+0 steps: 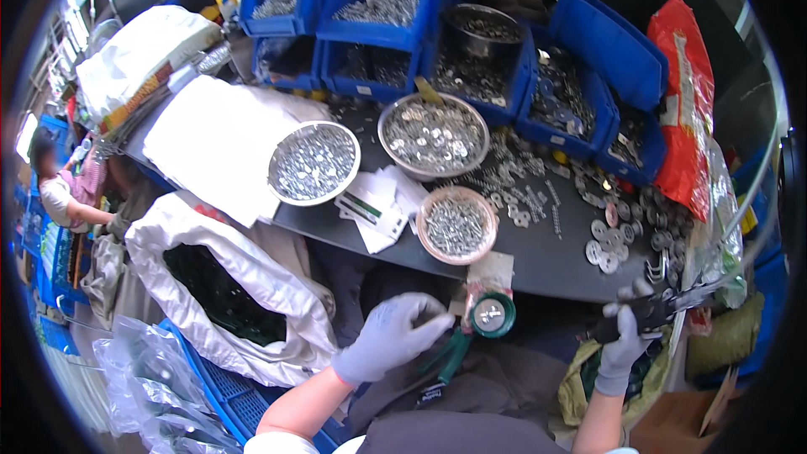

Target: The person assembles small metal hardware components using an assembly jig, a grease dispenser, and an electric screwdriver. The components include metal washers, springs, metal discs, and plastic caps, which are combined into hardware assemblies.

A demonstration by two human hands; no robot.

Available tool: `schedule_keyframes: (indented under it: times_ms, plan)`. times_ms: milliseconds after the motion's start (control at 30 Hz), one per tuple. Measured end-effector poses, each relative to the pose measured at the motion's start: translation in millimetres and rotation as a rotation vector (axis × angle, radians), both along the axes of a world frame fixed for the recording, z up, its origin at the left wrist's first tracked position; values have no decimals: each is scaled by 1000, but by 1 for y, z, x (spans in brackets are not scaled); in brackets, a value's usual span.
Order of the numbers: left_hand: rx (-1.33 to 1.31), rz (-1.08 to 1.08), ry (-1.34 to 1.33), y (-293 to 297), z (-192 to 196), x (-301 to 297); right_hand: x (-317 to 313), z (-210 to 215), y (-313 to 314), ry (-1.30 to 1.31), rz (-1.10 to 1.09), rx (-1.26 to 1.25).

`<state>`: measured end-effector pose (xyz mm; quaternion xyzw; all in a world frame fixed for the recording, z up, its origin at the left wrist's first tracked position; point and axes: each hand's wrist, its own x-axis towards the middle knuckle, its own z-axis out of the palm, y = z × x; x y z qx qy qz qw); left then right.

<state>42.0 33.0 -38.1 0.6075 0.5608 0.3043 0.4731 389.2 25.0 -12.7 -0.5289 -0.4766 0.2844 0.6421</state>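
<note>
Both of my hands wear pale grey gloves. My left hand (397, 334) is just left of a green round part (493, 314) with a metal disc in its middle, at the table's front edge. Its fingers curl toward the thumb; whatever they pinch, if anything, is too small to make out. A green handle-like piece (455, 356) hangs below the round part. At the right, my right hand (620, 351) wraps round a black hand-held power tool (640, 315), held apart from the green part. A small bowl of screws (456, 225) sits just beyond the green part.
Two metal bowls of small parts (314, 163) (433, 136) stand farther back. Blue bins (370, 29) of hardware line the rear. Loose metal discs (609, 245) lie at right. An open white sack (227, 286) stands at left. Another person (71, 189) is at far left.
</note>
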Motion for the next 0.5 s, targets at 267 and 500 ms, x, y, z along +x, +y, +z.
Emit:
schedule_keyframes:
  times_ms: [267, 500]
  plan:
    - [751, 351, 523, 195, 7, -19, 142, -113, -10, -88, -520, -159]
    - [759, 221, 818, 246, -4, -18, 150, -89, 7, -243, -707, -161]
